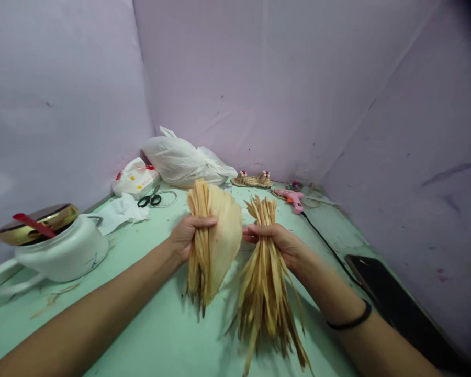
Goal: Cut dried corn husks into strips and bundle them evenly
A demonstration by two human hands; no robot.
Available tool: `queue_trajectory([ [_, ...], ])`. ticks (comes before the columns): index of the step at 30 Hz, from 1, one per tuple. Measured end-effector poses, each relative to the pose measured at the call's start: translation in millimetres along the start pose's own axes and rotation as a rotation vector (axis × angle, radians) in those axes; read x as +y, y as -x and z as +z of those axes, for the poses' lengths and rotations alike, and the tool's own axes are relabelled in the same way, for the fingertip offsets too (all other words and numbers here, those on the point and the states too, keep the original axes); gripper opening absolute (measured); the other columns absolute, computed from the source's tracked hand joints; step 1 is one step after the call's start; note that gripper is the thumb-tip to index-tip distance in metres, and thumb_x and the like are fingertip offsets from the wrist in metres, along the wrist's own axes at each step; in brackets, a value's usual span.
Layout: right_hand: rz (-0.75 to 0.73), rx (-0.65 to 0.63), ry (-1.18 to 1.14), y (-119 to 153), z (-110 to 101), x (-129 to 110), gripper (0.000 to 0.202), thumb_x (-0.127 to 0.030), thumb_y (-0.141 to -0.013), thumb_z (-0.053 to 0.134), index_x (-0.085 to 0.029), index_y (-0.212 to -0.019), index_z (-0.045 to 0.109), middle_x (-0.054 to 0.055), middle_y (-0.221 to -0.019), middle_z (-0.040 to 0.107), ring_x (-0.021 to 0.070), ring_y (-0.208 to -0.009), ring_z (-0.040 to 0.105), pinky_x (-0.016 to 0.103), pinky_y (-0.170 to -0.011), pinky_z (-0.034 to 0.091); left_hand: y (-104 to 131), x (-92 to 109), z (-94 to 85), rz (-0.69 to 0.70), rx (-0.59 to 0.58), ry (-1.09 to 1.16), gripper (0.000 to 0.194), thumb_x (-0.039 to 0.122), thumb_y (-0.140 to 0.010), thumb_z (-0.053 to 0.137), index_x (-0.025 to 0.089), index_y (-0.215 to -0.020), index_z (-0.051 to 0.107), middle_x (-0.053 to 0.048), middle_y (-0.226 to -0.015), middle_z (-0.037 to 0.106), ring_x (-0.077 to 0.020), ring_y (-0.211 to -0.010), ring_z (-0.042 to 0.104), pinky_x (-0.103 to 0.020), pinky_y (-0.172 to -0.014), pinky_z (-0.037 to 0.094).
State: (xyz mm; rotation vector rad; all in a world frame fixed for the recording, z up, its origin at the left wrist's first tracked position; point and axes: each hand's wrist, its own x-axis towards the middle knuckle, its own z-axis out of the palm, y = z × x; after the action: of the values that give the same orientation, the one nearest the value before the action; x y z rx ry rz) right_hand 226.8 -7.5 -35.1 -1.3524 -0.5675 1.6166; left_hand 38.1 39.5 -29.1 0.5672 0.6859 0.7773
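Note:
My left hand [186,234] is closed round a bundle of dried husk strips [199,251], its thumb pressed across the front. Beside those strips, a broad pale husk leaf [226,235] is gripped in the same hand. My right hand [280,240] pinches a second bundle of husk strips [264,293] near its upper end. That bundle fans out downward, its ragged darker tips hanging over the table. Both bundles are held upright and side by side, with a small gap between them. The fingers behind each bundle are mostly hidden.
On the pale green table [153,324] stand a white mug [68,251] at left, scissors [151,200], a tissue pack [135,178] and a white plastic bag [184,159]. Behind is a small woven piece [253,180]. To the right lie a pink glue gun [292,199], its black cord and a dark phone-like slab [400,303].

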Motion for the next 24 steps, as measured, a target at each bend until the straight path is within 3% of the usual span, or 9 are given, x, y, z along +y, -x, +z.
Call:
queue_trajectory([
  [2, 0.088, -0.120, -0.110, 0.9, -1.9, -1.6, 0.012, -0.019, -0.065, 0.065, -0.012, -0.073, 0.062, 0.006, -0.063, 0.066, 0.0152, -0.055, 0.061, 0.027, -0.052, 0.050, 2.8, -9.9, 4.5, -0.074, -0.039, -0.040, 0.033, 0.002, -0.059, 0.056, 0.003, -0.090, 0.066, -0.015, -0.064, 0.070, -0.0265, -0.056, 0.067, -0.039, -0.057, 0.054],
  [4, 0.108, -0.203, -0.115, 1.9, -2.8, 0.3, 0.014, -0.019, -0.064, 0.065, -0.010, -0.074, 0.062, 0.005, -0.058, 0.065, 0.0145, -0.051, 0.060, 0.028, -0.054, 0.051, 4.4, -19.2, 8.7, -0.046, -0.057, -0.069, 0.036, 0.001, -0.057, 0.057, 0.004, -0.092, 0.065, -0.014, -0.069, 0.071, -0.0254, -0.059, 0.067, -0.038, -0.060, 0.055],
  [10, -0.157, -0.202, -0.019, 7.6, 0.5, 3.4, 0.042, -0.008, -0.049, 0.070, -0.010, -0.090, 0.063, 0.006, -0.068, 0.069, 0.0212, -0.062, 0.065, 0.035, -0.063, 0.053, -2.1, -31.4, 7.4, 0.104, 0.053, -0.116, 0.032, 0.002, -0.052, 0.064, 0.006, -0.083, 0.065, -0.008, -0.061, 0.069, -0.0213, -0.054, 0.064, -0.036, -0.057, 0.054],
  [17, -0.204, -0.048, 0.062, 7.3, 5.7, 5.1, 0.038, -0.012, -0.045, 0.069, -0.010, -0.082, 0.062, 0.006, -0.066, 0.067, 0.0195, -0.058, 0.062, 0.033, -0.060, 0.051, -5.0, -31.8, 6.6, 0.136, 0.131, -0.137, 0.028, 0.005, -0.048, 0.067, 0.007, -0.076, 0.064, -0.006, -0.057, 0.067, -0.0224, -0.051, 0.063, -0.036, -0.054, 0.053],
  [24, -0.352, 0.179, 0.230, -3.0, 6.4, 12.9, 0.016, -0.007, -0.047, 0.056, -0.014, -0.061, 0.057, -0.003, -0.047, 0.054, 0.0116, -0.043, 0.050, 0.024, -0.044, 0.041, -3.3, -37.2, 10.0, 0.194, 0.128, -0.114, 0.028, 0.005, -0.046, 0.070, 0.008, -0.073, 0.063, -0.006, -0.060, 0.068, -0.0203, -0.053, 0.063, -0.035, -0.056, 0.054],
])
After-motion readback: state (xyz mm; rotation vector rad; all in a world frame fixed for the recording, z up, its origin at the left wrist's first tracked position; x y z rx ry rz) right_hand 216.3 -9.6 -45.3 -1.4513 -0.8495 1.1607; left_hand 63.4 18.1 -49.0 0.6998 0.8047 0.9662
